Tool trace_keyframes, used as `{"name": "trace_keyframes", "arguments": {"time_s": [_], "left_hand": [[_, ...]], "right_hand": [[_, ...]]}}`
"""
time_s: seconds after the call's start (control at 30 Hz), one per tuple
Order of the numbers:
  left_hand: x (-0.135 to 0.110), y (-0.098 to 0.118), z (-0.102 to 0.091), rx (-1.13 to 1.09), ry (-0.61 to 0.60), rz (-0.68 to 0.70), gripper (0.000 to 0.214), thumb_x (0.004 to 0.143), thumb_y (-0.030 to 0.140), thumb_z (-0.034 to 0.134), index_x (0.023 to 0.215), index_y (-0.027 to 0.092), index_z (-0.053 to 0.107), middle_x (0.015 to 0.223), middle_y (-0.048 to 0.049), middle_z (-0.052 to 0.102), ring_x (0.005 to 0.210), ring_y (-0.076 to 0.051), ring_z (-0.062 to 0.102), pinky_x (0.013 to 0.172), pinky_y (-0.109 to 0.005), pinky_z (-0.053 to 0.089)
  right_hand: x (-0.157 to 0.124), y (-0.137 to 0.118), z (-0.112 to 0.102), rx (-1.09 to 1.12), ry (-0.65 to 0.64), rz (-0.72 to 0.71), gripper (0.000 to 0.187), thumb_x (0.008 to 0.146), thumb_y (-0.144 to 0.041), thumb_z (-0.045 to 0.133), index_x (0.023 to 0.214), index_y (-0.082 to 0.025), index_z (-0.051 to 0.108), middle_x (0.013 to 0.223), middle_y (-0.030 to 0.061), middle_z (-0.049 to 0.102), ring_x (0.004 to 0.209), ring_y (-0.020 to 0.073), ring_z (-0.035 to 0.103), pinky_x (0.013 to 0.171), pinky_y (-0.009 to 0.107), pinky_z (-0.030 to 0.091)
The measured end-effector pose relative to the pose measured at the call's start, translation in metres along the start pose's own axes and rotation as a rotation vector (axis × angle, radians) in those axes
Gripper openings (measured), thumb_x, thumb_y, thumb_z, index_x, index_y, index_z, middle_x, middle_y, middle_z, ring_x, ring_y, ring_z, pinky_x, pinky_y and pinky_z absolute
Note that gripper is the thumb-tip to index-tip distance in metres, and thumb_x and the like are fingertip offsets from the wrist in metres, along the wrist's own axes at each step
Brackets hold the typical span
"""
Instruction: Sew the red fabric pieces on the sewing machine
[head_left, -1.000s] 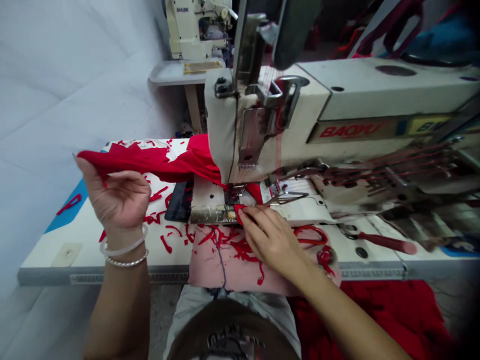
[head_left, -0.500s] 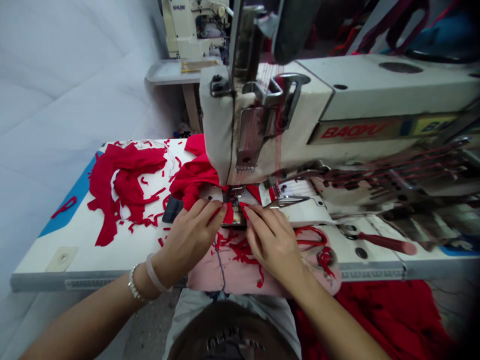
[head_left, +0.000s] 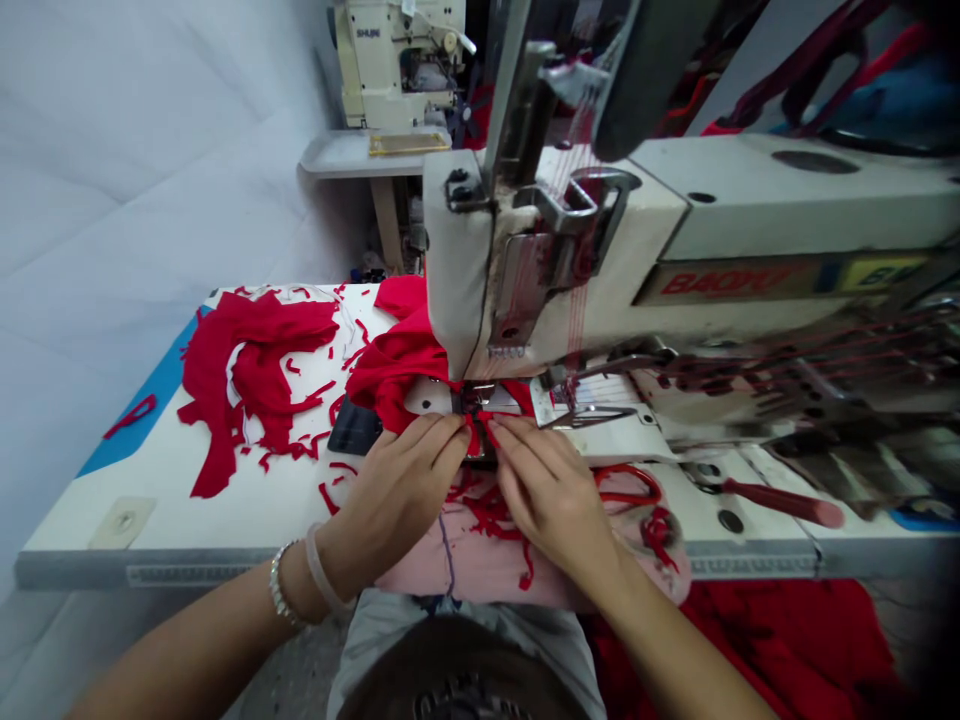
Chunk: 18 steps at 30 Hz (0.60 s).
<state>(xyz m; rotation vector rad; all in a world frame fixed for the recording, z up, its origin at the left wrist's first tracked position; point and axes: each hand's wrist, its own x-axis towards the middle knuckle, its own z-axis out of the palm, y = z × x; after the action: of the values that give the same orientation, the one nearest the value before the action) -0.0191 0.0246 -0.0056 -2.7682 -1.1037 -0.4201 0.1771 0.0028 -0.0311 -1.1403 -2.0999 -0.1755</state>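
You're seeing soft, dim light falling across the white wall [head_left: 135, 180] at nine o'clock, with the sewing machine threads [head_left: 810, 375] blurring at three and shadow darkening the corner at four.

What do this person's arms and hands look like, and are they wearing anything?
Both forearms are bare, with no sleeves or gloves on the left hand or right hand. The left wrist wears a pale translucent bangle and a silver beaded bracelet; the right wrist shows no jewellery.

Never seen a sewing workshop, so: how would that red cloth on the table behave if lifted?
The red cloth looks floppy, lying in soft folds on the table. Probably light too; its thin, curling edges suggest stretch.
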Motion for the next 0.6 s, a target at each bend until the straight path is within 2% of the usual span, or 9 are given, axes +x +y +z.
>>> {"name": "trace_keyframes", "arguments": {"time_s": [0.07,0.27,0.43,0.6], "left_hand": [[-0.0004,-0.0001,-0.0006,-0.016,-0.006,0.003,0.035,0.096,0.010,0.040,0.126,0.011,0.058,0.128,-0.0130,0.061,0.112,-0.024,0.057,0.079,-0.037,0.054],[-0.0020,-0.0004,0.0045,-0.072,0.023,0.005,0.034,0.096,0.011,0.044,0.127,0.008,0.056,0.129,-0.0140,0.060,0.115,-0.025,0.055,0.088,-0.039,0.054],[-0.0032,-0.0002,0.0068,-0.023,-0.026,-0.005,0.041,0.095,0.011,0.041,0.136,0.008,0.049,0.133,-0.0156,0.056,0.117,-0.026,0.054,0.093,-0.042,0.053],[-0.0012,-0.0014,0.0029,-0.045,-0.044,0.001,0.039,0.095,0.009,0.040,0.132,0.009,0.053,0.132,-0.0151,0.058,0.116,-0.026,0.055,0.092,-0.042,0.054]], "right_hand": [[0.0005,0.0008,-0.0009,0.063,0.014,0.052,0.038,0.091,-0.009,0.049,0.128,-0.014,0.056,0.114,0.0132,0.067,0.106,0.0220,0.062,0.090,0.040,0.054],[0.0038,-0.0032,0.0009,-0.148,-0.074,-0.121,0.032,0.090,-0.011,0.051,0.119,-0.009,0.064,0.118,0.0139,0.068,0.109,0.0260,0.059,0.088,0.043,0.054],[0.0057,-0.0049,-0.0003,-0.205,-0.085,-0.130,0.030,0.091,-0.011,0.051,0.116,-0.005,0.065,0.116,0.0139,0.068,0.105,0.0255,0.059,0.084,0.041,0.054],[0.0057,-0.0044,-0.0012,-0.203,-0.098,-0.125,0.029,0.093,-0.012,0.049,0.117,-0.007,0.065,0.117,0.0130,0.068,0.105,0.0244,0.059,0.084,0.039,0.053]]}}
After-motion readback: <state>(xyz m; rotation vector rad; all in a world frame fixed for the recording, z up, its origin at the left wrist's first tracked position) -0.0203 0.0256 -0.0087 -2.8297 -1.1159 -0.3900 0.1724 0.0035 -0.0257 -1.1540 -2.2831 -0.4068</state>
